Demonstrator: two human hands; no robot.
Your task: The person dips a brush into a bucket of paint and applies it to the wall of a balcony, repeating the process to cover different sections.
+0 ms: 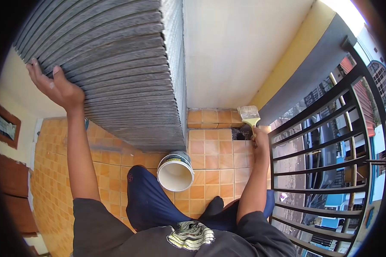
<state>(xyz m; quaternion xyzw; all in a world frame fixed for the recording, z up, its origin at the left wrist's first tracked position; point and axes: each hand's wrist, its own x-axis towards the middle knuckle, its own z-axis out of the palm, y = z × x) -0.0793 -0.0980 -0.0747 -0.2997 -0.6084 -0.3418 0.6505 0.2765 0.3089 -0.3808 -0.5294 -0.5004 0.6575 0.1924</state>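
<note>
My left hand (58, 85) rests against the left edge of a grey ribbed column (120, 73), its fingers apart and holding nothing. In my right hand (260, 139) is the handle of a wide paintbrush (249, 114); its bristles point up and away from me, near the foot of the white wall (240, 47). The bristles look pale. Between my knees and the column stands a white bucket (175, 176), open at the top, with a pale inside. Whether paint lies in it I cannot tell.
Orange tiles (218, 162) cover the floor, with a low tiled step along the wall. A dark hole (242, 132) lies beside my right hand. Black metal railings (321, 171) run along the right. Wooden doors (16, 184) are at the far left.
</note>
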